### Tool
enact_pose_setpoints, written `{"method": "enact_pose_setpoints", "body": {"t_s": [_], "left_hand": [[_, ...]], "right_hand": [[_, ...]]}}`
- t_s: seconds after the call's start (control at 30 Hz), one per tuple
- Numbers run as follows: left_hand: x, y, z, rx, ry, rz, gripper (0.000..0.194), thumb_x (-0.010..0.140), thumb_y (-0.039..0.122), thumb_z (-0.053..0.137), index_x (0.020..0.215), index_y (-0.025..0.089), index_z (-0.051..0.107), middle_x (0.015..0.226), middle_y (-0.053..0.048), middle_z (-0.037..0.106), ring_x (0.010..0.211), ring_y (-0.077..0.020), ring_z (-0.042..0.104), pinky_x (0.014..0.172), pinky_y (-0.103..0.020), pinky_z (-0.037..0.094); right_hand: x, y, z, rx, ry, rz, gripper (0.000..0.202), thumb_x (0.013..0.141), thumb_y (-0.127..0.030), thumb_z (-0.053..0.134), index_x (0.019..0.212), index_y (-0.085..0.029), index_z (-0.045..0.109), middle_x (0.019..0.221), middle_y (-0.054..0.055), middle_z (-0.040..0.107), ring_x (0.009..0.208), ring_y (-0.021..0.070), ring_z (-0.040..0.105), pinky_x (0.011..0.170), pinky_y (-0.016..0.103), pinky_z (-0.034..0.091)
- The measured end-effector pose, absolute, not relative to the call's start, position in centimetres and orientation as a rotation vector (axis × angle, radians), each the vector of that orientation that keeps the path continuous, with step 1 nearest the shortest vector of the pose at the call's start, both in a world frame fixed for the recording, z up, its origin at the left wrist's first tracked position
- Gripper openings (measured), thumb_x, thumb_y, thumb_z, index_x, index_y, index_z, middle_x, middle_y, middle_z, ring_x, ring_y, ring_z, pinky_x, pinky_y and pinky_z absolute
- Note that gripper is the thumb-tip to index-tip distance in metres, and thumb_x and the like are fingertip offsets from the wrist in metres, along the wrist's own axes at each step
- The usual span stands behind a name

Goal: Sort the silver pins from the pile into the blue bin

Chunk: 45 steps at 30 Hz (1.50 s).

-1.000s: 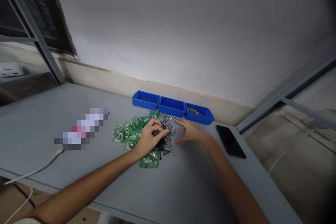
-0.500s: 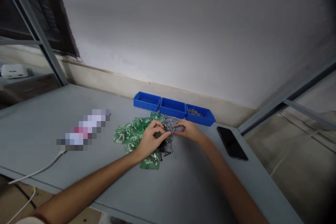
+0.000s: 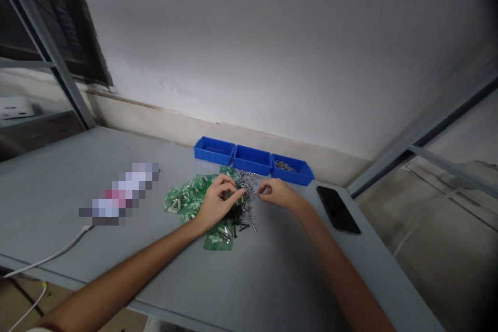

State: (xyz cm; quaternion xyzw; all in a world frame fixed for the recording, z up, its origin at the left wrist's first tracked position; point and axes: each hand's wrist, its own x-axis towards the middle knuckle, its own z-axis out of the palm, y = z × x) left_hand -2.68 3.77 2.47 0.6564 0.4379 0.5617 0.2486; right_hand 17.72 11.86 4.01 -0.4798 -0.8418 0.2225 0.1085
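Note:
A loose pile of silver screws [image 3: 249, 207] lies on the table between my two hands, with a few dark screws [image 3: 244, 227] at its near side. My left hand [image 3: 218, 201] rests over the pile's left edge and the green plastic bags [image 3: 187, 194]; its fingers are curved and the thumb stands apart from them. Just right of the pile is my right hand [image 3: 280, 194], thumb and forefinger pinched together. What sits in that pinch, if anything, is too small to make out. Small metal parts show through the green bags.
Three blue trays stand in a row by the wall: a left tray [image 3: 213, 158], a middle tray [image 3: 252, 167] and a right tray [image 3: 305, 177] with silver screws inside. A black phone [image 3: 338, 209] lies at right. A blurred-out object [image 3: 120, 194] with a white cable [image 3: 58, 255] lies left.
My right hand has drawn back slightly from the pile, its fingers now closer together. My left hand stays over the bags, its thumb farther from the right hand. The view has shifted a little.

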Motion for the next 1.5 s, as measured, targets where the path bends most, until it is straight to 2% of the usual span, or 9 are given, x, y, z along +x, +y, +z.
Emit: {"method": "enact_pose_setpoints", "body": {"t_s": [0.1,0.33,0.57,0.73,1.0,1.2,1.4,1.5], "left_hand": [[-2.7,3.7,2.4,1.789,1.187,1.536,0.022,0.079,0.031,0.059,0.063,0.016,0.059,0.083,-0.004,0.052,0.080,-0.0154,0.054,0.062,-0.026,0.044],[-2.7,3.6,2.2,1.757,1.167,1.521,0.023,0.083,0.033,0.055,0.067,0.017,0.051,0.080,-0.003,0.053,0.078,-0.0144,0.054,0.065,-0.025,0.043],[-2.4,3.0,2.7,1.797,1.082,1.489,0.018,0.084,0.029,0.053,0.072,0.017,0.057,0.081,-0.003,0.055,0.082,-0.0158,0.053,0.072,-0.028,0.043],[-2.0,2.8,2.4,1.793,1.052,1.520,0.017,0.083,0.026,0.054,0.070,0.017,0.057,0.080,-0.004,0.054,0.079,-0.0155,0.053,0.069,-0.027,0.043],[-2.0,2.5,2.7,1.697,1.067,1.717,0.013,0.080,0.021,0.057,0.069,0.017,0.057,0.079,-0.002,0.051,0.076,-0.0134,0.051,0.062,-0.024,0.041],[-1.8,2.3,2.4,1.695,1.017,1.746,0.010,0.076,0.021,0.064,0.067,0.017,0.060,0.078,-0.001,0.050,0.073,-0.0120,0.050,0.058,-0.022,0.041],[-1.8,2.1,2.5,1.708,1.055,1.735,0.009,0.077,0.023,0.064,0.085,0.019,0.063,0.086,-0.002,0.051,0.079,-0.0135,0.052,0.061,-0.022,0.043],[-1.9,1.9,2.9,1.698,1.088,1.819,0.006,0.079,0.022,0.061,0.084,0.019,0.064,0.087,-0.003,0.051,0.082,-0.0143,0.052,0.063,-0.023,0.044]], "right_hand": [[17.4,11.1,5.3,-1.402,-2.407,0.679,0.010,0.067,-0.018,0.060,0.073,-0.020,0.068,0.070,0.002,0.067,0.063,0.0148,0.060,0.058,0.026,0.044],[15.3,7.8,8.8,-1.188,-2.376,0.798,0.014,0.067,-0.033,0.064,0.073,-0.020,0.068,0.067,0.002,0.066,0.063,0.0155,0.060,0.060,0.028,0.047],[14.3,6.0,10.1,-1.086,-2.469,0.726,0.010,0.069,-0.030,0.065,0.071,-0.020,0.068,0.067,0.000,0.066,0.061,0.0130,0.059,0.054,0.024,0.042],[13.9,4.9,10.7,-1.049,-2.550,0.561,0.015,0.074,-0.032,0.061,0.067,-0.020,0.066,0.064,-0.001,0.065,0.057,0.0113,0.057,0.051,0.023,0.037],[14.7,4.0,12.3,-1.080,-2.545,0.505,0.011,0.074,-0.030,0.062,0.069,-0.023,0.068,0.068,-0.002,0.066,0.063,0.0118,0.058,0.056,0.023,0.040],[15.2,3.9,13.0,-1.031,-2.510,0.443,0.013,0.079,-0.031,0.059,0.079,-0.024,0.069,0.080,-0.002,0.068,0.071,0.0111,0.059,0.062,0.022,0.042],[14.6,3.7,12.8,-0.974,-2.444,0.448,0.016,0.083,-0.031,0.054,0.087,-0.024,0.068,0.086,-0.001,0.068,0.074,0.0105,0.059,0.063,0.021,0.043],[14.4,3.4,13.0,-0.970,-2.426,0.404,0.018,0.085,-0.033,0.052,0.086,-0.024,0.068,0.087,-0.001,0.067,0.076,0.0108,0.059,0.064,0.022,0.042]]}}
